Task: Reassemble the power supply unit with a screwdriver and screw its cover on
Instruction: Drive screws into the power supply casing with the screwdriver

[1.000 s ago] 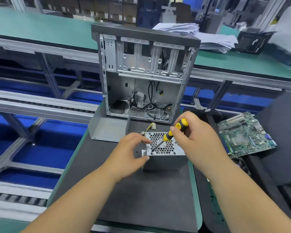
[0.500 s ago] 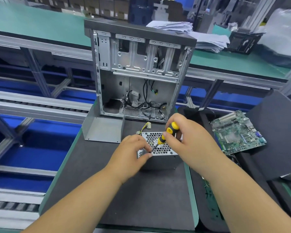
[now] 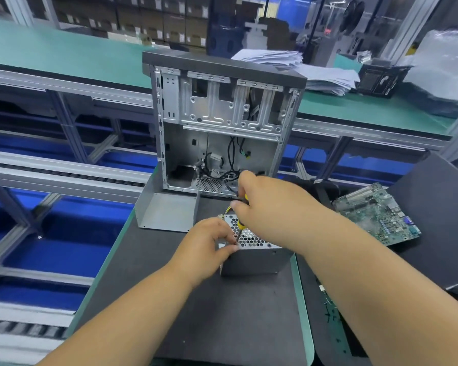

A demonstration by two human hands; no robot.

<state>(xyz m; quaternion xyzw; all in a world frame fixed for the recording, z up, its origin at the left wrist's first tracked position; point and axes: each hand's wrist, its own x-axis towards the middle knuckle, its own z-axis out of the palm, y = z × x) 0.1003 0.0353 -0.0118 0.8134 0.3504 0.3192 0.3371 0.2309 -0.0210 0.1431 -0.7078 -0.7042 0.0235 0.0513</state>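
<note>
On black mat (image 3: pixel 196 299), one power supply unit (image 3: pixel 254 256), one screwdriver (image 3: pixel 240 227), two hands

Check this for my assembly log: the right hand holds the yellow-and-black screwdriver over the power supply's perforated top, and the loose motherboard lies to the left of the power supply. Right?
Not quite. The head view shows the motherboard lying to the right of the power supply, not the left. The rest stands: the right hand holds the yellow-and-black screwdriver over the perforated top.

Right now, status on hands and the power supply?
Right hand grips screwdriver, tip at the near-left corner. Left hand pinches power supply unit corner. Nothing blocking.
</note>
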